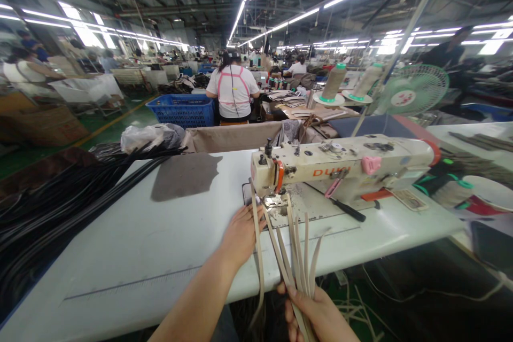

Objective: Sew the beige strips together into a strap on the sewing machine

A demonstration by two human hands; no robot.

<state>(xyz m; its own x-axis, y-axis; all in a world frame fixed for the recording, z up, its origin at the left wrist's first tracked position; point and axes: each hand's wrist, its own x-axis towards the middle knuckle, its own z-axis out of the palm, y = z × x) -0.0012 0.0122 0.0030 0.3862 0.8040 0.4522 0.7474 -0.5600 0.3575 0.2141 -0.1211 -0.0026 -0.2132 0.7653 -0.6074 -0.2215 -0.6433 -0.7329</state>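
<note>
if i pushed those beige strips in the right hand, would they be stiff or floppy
The beige strips are probably bendable, as the rightmost one curves at its free end. They likely have some spring, since several others extend nearly straight from the right hand. Being narrow and thin, they should be light.

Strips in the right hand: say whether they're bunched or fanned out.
Both: the right hand grips the tan strips in a bunch, while their upper ends spread apart.
</note>
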